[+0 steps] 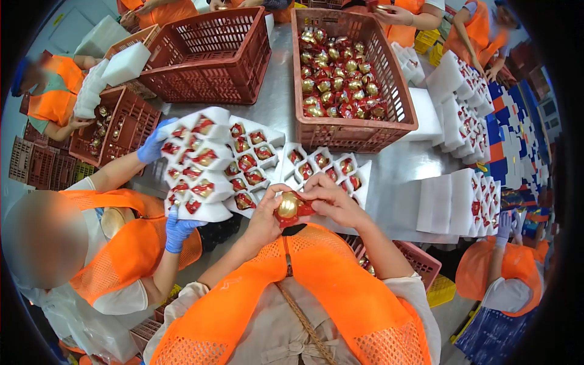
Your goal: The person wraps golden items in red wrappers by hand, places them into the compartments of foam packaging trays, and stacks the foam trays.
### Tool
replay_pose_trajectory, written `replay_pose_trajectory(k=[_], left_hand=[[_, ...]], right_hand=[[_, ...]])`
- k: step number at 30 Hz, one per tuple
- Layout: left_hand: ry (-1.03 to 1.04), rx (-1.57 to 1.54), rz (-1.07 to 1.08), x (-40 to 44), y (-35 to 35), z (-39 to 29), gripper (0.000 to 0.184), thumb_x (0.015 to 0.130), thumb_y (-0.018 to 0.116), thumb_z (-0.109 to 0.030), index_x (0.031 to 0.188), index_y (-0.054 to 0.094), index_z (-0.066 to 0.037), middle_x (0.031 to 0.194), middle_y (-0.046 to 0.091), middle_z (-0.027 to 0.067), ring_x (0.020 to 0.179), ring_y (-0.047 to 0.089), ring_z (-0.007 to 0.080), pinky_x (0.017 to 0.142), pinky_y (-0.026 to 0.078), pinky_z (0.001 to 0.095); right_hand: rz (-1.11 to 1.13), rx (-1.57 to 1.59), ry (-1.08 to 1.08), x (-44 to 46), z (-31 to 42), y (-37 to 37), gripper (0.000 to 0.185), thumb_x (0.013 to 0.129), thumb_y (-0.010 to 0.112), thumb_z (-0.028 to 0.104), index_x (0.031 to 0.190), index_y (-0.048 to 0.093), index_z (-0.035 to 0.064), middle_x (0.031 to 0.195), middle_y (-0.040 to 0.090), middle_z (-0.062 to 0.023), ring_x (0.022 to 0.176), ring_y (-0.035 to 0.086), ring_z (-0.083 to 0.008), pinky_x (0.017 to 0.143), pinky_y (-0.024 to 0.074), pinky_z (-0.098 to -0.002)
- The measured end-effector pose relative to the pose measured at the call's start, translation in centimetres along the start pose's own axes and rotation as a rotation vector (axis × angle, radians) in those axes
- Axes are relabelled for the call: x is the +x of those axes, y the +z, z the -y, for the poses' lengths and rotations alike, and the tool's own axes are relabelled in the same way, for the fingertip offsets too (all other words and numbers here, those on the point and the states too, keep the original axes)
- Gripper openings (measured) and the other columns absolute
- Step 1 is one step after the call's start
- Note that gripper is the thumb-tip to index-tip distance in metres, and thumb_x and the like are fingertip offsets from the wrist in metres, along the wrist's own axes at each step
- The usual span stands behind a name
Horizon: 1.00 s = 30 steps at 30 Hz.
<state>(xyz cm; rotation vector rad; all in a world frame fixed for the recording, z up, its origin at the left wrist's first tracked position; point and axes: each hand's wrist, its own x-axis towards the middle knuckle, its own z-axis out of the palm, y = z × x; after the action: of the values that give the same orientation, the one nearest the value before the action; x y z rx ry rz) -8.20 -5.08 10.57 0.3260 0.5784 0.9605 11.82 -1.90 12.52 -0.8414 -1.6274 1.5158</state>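
Note:
Close in front of my chest, my left hand [266, 214] grips a round gold item in red wrapping [288, 205] from its left side. My right hand [331, 199] pinches the red wrapping at the item's right. Just beyond my hands lies a white foam tray [363, 193] with several red-wrapped items in its pockets. Left of it is a second filled foam tray [275, 137]. A large red-brown crate [359, 129], holding many gold and red items, stands past the trays on the metal table.
A co-worker's blue-gloved hands hold a filled foam tray [213, 155] at my left. Another crate [207, 67] stands back left. Stacked foam trays [447, 204] stand at the table's right. More co-workers in orange vests are around the table.

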Motion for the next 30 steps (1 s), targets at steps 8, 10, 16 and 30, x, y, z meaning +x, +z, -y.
replay_pose_trajectory(k=[8, 10, 16, 30], left_hand=[[0.4, 0.937, 0.236, 0.0, 0.2, 1.1, 0.023, 0.092, 0.05, -0.017, 0.11, 0.049, -0.002, 0.11, 0.051, 0.0114, 0.102, 0.05, 0.0194, 0.092, 0.039, 0.0303], [0.492, 1.045, 0.356, -0.4, 0.1, 1.4, 0.026, 0.09, 0.054, -0.018, 0.111, 0.049, -0.002, 0.111, 0.05, 0.0126, 0.106, 0.048, 0.019, 0.093, 0.036, 0.0314], [0.206, 1.203, 0.101, -1.1, 0.3, 3.0, 0.032, 0.088, 0.059, -0.02, 0.112, 0.05, -0.001, 0.104, 0.055, 0.0125, 0.09, 0.056, 0.0224, 0.079, 0.045, 0.0316], [-0.279, 0.207, -0.184, 3.1, -4.4, 3.7, 0.045, 0.094, 0.048, -0.042, 0.115, 0.05, -0.002, 0.105, 0.059, 0.0088, 0.092, 0.06, 0.0164, 0.076, 0.051, 0.0298]], right_hand=[[-0.468, 0.837, 0.321, -3.6, -3.1, 3.6, 0.022, 0.088, 0.061, 0.008, 0.107, 0.052, 0.0027, 0.093, 0.057, -0.0048, 0.092, 0.056, -0.0126, 0.079, 0.0464, -0.0238], [-0.416, 0.892, 0.464, -4.8, -1.6, 3.7, 0.017, 0.088, 0.06, 0.007, 0.102, 0.053, 0.0031, 0.096, 0.058, -0.0053, 0.092, 0.057, -0.0136, 0.08, 0.0473, -0.0253], [-0.659, 0.532, 0.51, -7.4, -5.2, 5.7, 0.013, 0.083, 0.067, 0.008, 0.077, 0.062, -0.0018, 0.075, 0.064, -0.0049, 0.064, 0.056, -0.0082, 0.062, 0.0469, -0.0223], [-0.31, -0.561, -0.142, -3.3, -6.1, 4.7, 0.056, 0.069, 0.066, -0.003, 0.122, 0.048, -0.0012, 0.122, 0.052, -0.0197, 0.105, 0.051, -0.0358, 0.09, 0.0429, -0.0387]])
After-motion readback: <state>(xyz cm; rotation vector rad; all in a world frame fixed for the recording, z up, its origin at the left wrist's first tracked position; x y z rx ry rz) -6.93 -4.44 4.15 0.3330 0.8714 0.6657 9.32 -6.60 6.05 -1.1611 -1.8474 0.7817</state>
